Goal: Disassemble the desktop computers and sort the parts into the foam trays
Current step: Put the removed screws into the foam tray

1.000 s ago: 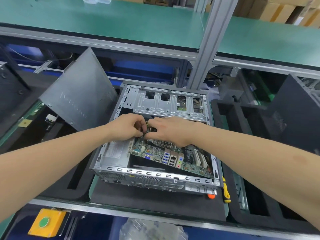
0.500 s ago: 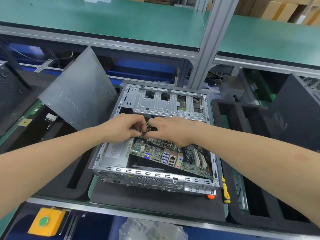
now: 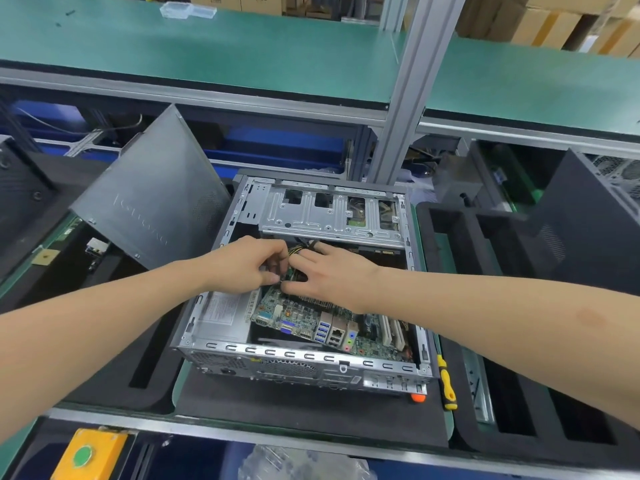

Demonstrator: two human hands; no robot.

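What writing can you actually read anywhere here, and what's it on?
"Lenovo", probably: faint embossed letters on the grey side panel leaning at the left.
Power supply sticker: print too small to read.
Motherboard: markings too small to read.
Cardboard boxes: print too blurred to read.

Arms outstretched — left hand (image 3: 247,266) curled, right hand (image 3: 334,276) flatter, fingertips touching

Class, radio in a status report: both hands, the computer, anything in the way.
Left hand pinching wire bundle at motherboard; right hand fingers on it, grip unclear. Chassis open, motherboard not yet out. Drive cage close behind the wires.
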